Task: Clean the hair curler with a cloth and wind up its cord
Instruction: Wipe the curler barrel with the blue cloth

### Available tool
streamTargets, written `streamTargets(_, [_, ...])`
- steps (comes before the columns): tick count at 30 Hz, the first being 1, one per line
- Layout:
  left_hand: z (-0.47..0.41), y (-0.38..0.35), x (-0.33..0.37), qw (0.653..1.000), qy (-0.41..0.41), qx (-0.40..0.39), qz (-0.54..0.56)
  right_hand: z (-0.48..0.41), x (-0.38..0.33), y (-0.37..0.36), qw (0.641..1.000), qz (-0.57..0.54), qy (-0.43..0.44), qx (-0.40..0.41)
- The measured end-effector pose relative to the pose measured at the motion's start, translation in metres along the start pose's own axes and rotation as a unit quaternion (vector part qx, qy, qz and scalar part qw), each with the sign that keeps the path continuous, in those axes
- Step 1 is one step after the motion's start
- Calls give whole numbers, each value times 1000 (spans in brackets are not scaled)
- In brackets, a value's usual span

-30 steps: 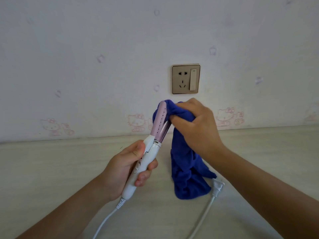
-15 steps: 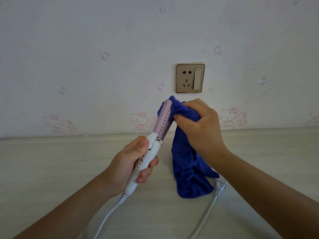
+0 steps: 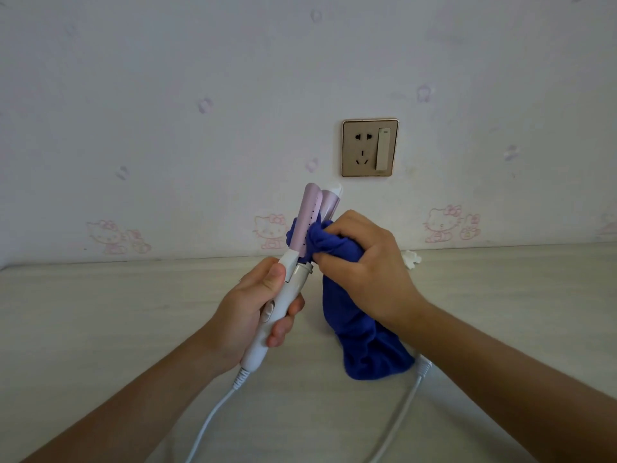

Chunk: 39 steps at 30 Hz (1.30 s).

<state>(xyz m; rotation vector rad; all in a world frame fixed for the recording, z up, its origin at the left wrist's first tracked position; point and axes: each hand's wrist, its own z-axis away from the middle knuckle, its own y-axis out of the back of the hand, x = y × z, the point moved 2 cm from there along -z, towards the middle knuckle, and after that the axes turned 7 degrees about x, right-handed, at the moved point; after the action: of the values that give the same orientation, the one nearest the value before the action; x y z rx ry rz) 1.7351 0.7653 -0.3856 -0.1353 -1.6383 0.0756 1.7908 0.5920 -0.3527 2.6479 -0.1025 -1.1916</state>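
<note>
Two hands worked above the pale surface (image 3: 100, 329). The left hand (image 3: 258, 309) had its grip wrapped around the white handle of the hair curler (image 3: 293, 272), which stood tilted, its lilac plates slightly parted and pointing up toward the wall socket (image 3: 370, 147). The curler looked light and stiff, probably smooth plastic, so the handle seemed the safest place to hold it. To the right, the right hand (image 3: 364, 269) squeezed a soft blue cloth (image 3: 364, 349) against the lower part of the plates; the loose end of the cloth hung down to the surface. The white cord (image 3: 213, 419) ran from the handle, not yet wound, and its plug (image 3: 423, 367) lay just beside the end of the cloth.
</note>
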Motion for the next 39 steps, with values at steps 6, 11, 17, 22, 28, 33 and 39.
streamTargets(6, [1, -3, -2, 1000, -6, 7, -11, -9, 6, 7, 997, -14, -44, 62])
streamTargets(11, [5, -6, -3, 1000, 7, -22, -19, -19, 6, 20, 987, -61, -80, 124])
streamTargets(17, [4, -7, -2, 1000, -4, -4, -13, -17, -3, 18, 992, -61, -62, 88])
streamTargets(22, [0, -1, 6, 1000, -23, 18, -2, -1, -8, -3, 999, -34, -17, 1])
streamTargets(28, [2, 4, 3, 1000, -10, 10, 1, -1, -10, -2, 1000, 3, 10, -14])
streamTargets(33, [0, -1, 4, 1000, -14, 6, -4, -8, -7, 6, 998, 18, 3, 61])
streamTargets(39, [2, -3, 5, 999, -20, 9, -38, -11, -3, 12, 993, -1, -26, 119])
